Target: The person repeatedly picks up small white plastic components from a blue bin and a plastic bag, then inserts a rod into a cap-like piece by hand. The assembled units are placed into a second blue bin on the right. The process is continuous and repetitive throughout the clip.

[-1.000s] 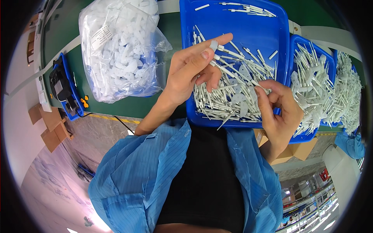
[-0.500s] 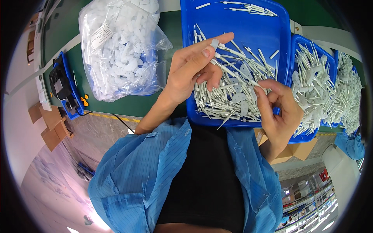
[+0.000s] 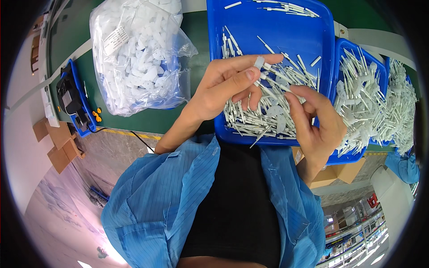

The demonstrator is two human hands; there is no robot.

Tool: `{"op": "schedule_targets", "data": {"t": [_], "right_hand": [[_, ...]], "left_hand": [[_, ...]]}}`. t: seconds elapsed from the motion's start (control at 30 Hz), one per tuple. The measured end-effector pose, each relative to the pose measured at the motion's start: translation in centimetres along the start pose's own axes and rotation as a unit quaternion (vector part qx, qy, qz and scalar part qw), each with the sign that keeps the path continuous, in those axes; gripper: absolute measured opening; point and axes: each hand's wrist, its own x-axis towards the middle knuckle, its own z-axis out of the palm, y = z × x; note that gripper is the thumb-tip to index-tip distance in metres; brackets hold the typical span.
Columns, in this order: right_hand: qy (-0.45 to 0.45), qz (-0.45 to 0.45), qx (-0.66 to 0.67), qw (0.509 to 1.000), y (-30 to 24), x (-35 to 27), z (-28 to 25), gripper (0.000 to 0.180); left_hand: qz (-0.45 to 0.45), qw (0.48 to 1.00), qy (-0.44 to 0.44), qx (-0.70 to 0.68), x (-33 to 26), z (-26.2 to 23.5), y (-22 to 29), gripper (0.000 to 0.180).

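Head view: the left hand pinches a translucent clip, the right hand a white rod, both above the blue tray. Tray near half holds piled rods and clips; upper middle is bare. Green bench separates tray from a clear bag of clips.

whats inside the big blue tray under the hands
The big blue tray holds thin white rods, mostly heaped, with flat translucent pieces among them. The left hand and right hand hide part of the heap; its underside cannot be seen.
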Motion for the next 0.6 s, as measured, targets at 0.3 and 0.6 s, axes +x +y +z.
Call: {"op": "schedule_targets", "data": {"t": [0.3,0.6], "right_hand": [[0.022,-0.075,-0.066,0.995,-0.1,0.7,0.6,0.023],[0.046,-0.129,-0.072,0.988,0.7,0.9,0.8,0.034]], "left_hand": [[-0.008,1.000,-0.025,0.014,-0.1,0.1,-0.1,0.057],[-0.012,0.999,-0.033,-0.021,0.0,0.0,-0.1,0.059]]}}
